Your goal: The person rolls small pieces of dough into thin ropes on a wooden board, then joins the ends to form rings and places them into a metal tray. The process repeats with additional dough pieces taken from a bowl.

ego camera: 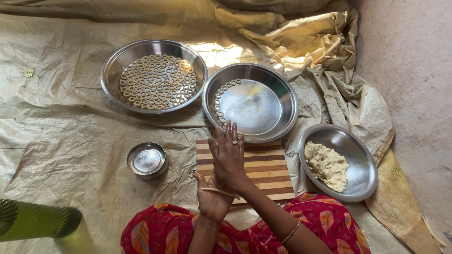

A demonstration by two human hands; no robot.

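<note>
Left hand (212, 197) lies palm up, fingers open, low over the near edge of the striped wooden board (263, 164). Right hand (228, 153) rests flat across it, palm down, fingers straight and together, pointing to 12 o'clock. Pinched between the two palms: a thin dough strand (217, 191), long axis running 9-to-3, its end showing at the left palm's edge. Neither hand is closed; the strand is held by pressure of the palms only.

Outward: half-filled steel plate (278, 122) at 12 o'clock just past the right fingertips, a short arc of dough rings (221, 96) along its left wall. Full plate of rings (155, 75) at 10–11 o'clock. Dough bowl (362, 164) at 3 o'clock, nearer the right arm. Small steel cup (147, 160) at 9 o'clock. Green bottle (37, 220) at 8 o'clock. Nothing lies between hands and near plate.
</note>
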